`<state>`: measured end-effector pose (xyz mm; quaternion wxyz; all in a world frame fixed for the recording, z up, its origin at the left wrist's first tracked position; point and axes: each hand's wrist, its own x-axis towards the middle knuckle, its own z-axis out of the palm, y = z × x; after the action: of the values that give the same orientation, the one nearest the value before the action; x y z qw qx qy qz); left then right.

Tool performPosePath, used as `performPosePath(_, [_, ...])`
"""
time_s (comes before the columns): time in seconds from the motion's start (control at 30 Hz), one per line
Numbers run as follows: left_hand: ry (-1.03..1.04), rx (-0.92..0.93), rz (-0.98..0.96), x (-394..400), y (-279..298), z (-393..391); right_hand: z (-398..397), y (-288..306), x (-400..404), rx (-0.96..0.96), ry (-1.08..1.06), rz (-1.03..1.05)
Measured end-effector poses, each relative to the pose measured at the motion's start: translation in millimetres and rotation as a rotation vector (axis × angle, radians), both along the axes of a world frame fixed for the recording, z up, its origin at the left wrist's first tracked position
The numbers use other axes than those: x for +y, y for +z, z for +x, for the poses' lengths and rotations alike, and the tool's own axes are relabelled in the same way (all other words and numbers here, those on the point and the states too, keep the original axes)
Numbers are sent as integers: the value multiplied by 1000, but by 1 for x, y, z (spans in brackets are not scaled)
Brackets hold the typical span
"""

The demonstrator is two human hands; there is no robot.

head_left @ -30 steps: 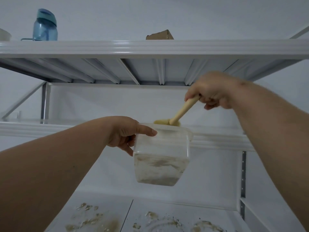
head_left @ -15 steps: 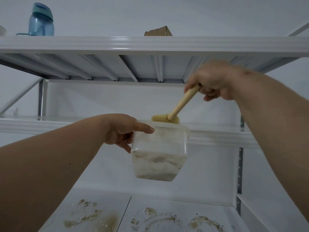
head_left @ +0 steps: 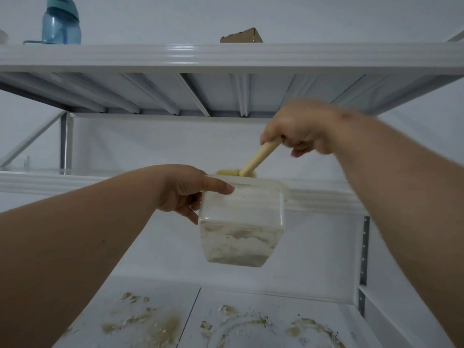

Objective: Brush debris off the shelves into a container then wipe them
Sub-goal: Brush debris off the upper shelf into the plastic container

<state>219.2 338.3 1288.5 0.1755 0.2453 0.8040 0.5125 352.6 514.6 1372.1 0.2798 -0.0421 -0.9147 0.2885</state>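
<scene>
While I look up into the white metal shelving, this is how things lie:

Left hand: my left hand (head_left: 184, 190) grips the clear square plastic container (head_left: 242, 219) by its left wall, forefinger laid straight along the rim, the other fingers curled beneath.
Container: it hangs in the air, tilted, its mouth up against the front lip of the middle shelf (head_left: 75, 183); a layer of pale tan debris lies in its lower part, and its walls are smeared.
Right hand: at 1 o'clock from the container, my right hand (head_left: 298, 129) is closed tight round the top of the light wooden handle of a small brush (head_left: 261, 156).
Brush: the handle slants down toward 7 o'clock; its yellowish bristle head (head_left: 234, 172) sits just at the container's back rim. I cannot tell whether the bristles touch the shelf surface.
Bottom shelf: at 6 o'clock, the lowest white shelf (head_left: 301, 305) bears scattered tan crumbs and smears (head_left: 150, 325), with a ring-shaped mark on its right panel.
Top shelf: at 12 o'clock the top shelf (head_left: 226, 56) is seen from beneath; a translucent blue bottle with a teal cap (head_left: 61, 23) stands at 11 o'clock, and a brown cardboard box corner (head_left: 242, 37) shows near the middle.
</scene>
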Motion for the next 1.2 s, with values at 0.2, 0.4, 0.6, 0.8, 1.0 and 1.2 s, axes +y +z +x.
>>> performPosePath(0.2, [9, 0, -9, 4, -2, -4, 3, 12, 13, 162, -54, -65])
performPosePath(0.4, [5, -1, -17, 12, -6, -5, -20, -20, 3, -1, -72, 45])
performPosePath(0.6, [4, 9, -27, 12, -6, -4, 17, 18, 24, 148, -42, -100])
performPosePath(0.8, [25, 24, -34, 19, -10, -6, -24, -20, 44, -5, -307, 58])
performPosePath(1.0, [8, 15, -32, 20, -10, -9, 9, -6, 31, 8, -102, -30])
performPosePath(1.2, [4, 23, -28, 20, -15, -7, 13, 9, 29, 145, -135, -50])
